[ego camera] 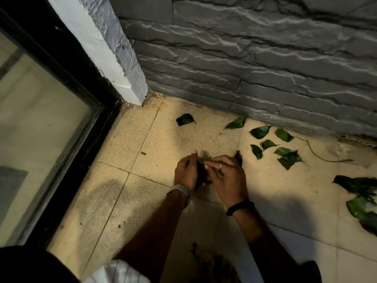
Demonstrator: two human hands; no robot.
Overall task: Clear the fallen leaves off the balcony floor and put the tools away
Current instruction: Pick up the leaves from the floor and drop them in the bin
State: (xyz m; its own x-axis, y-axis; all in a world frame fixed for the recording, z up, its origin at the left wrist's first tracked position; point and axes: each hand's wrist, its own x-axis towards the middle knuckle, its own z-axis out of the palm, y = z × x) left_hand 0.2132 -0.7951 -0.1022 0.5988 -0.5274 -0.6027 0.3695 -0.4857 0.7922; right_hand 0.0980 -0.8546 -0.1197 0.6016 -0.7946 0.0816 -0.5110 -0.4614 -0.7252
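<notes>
The fingers of the right hand [228, 176] were curled in a pinch on a small bunch of leaves [204, 160], and the left hand [186, 170] closed its fingers around the same bunch from the other side, so both hands met just above the tiled floor [142, 201]. What lay deep between the palms was too dark to make out. A ring showed on one right finger, a dark band [240, 207] circled the right wrist, and a pale watch [180, 192] sat on the left wrist.

Just right of the right hand a dark leaf [238, 157] stood half hidden behind the knuckles. Further right a scatter of green leaves [273, 146] lay flat on the tiles, apart from one another, the nearest to the wall touching or almost touching its base. A single curled leaf [184, 119] lay alone up and left of the hands, near the wall, and a tiny green scrap [143, 153] sat to the left. A thin stem [322, 156] trailed across the floor past the scatter. At the right edge a larger heap of leaves [361, 201] ran out of view.

The grey stone wall [244, 68] closed off the far side, meeting a white-edged pillar [114, 58] at the corner. On the left a black door frame [81, 119] with glass bordered the floor. Bare tile stretched between that frame and the hands, and more lay below the right forearm toward the heap.
</notes>
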